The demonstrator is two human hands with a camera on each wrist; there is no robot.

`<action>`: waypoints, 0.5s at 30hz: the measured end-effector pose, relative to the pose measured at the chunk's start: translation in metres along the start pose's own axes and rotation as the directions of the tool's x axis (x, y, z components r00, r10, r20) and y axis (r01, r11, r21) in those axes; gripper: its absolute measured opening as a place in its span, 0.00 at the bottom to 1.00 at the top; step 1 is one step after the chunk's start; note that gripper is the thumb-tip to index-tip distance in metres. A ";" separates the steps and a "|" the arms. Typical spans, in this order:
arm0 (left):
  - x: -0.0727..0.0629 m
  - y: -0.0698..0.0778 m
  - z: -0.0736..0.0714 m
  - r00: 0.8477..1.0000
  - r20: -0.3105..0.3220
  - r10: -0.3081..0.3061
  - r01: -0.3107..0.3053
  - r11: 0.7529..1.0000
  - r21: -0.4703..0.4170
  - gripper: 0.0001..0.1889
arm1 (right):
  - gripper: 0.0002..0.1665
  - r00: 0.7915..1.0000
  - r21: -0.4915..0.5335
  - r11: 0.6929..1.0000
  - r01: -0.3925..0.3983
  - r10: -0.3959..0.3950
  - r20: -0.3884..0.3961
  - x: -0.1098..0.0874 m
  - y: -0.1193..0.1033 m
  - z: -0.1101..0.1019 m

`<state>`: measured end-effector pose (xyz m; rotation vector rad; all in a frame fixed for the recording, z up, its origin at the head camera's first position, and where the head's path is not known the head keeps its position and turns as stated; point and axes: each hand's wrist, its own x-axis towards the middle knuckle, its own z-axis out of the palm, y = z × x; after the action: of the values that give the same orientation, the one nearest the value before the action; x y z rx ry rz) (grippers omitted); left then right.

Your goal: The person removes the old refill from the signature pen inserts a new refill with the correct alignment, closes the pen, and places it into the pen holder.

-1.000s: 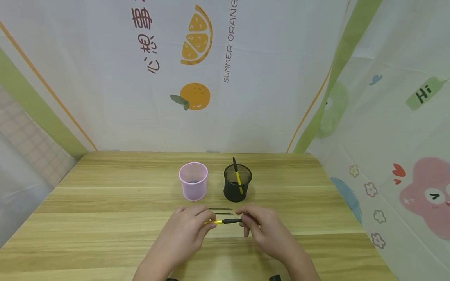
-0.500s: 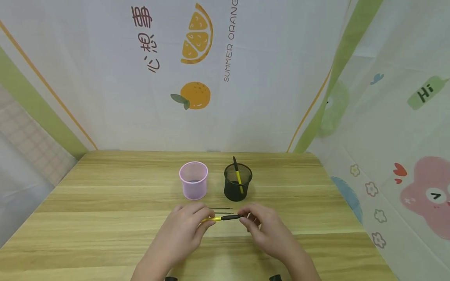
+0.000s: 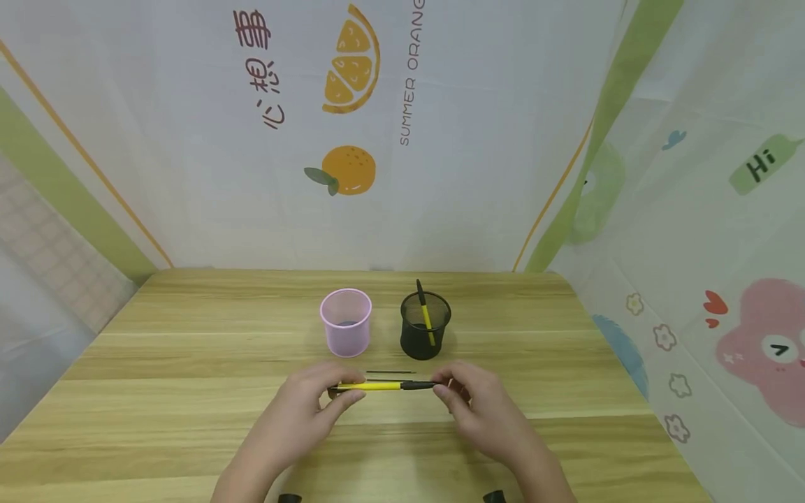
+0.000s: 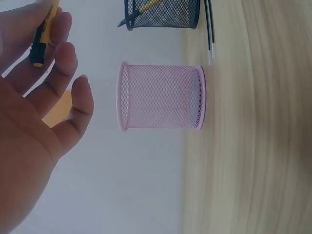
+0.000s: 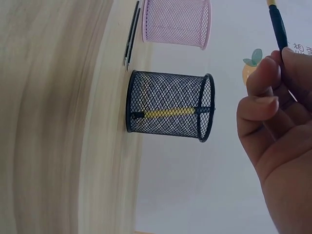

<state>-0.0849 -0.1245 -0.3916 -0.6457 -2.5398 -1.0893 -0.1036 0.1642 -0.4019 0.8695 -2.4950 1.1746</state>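
Observation:
Held level above the table between both hands is a yellow pen [image 3: 382, 385] with a black front section. My left hand [image 3: 308, 402] pinches its rear end between thumb and fingers; the left wrist view shows the black butt of the pen [image 4: 37, 54] poking out. At the other end, my right hand [image 3: 474, 405] pinches the black tip with thumb and forefinger, which partly hide it in the right wrist view. Just beyond the pen, two thin dark pen refills [image 3: 390, 372] lie side by side on the wooden table [image 3: 189, 398].
Behind the refills stand a pink mesh pen holder [image 3: 348, 342] on the left and a black mesh pen holder [image 3: 415, 346] on the right. Another yellow-and-black pen [image 5: 168, 112] leans inside the black one. A printed cloth [image 3: 472, 175] hangs at the table's back edge.
My left hand has slid left along the pen to its rear end, baring more of the yellow barrel. The pen has come up slightly and lies more level; my right hand stays at the tip.

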 end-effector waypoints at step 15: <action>0.001 0.000 0.006 0.992 -0.084 0.095 -0.101 0.992 -0.073 0.14 | 0.10 0.989 0.066 0.989 -0.133 0.129 0.072 0.000 -0.003 -0.001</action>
<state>-0.0864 -0.1200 -0.3952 -0.7244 -2.3821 -1.1599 -0.1022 0.1632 -0.3998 0.7847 -2.6143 1.3029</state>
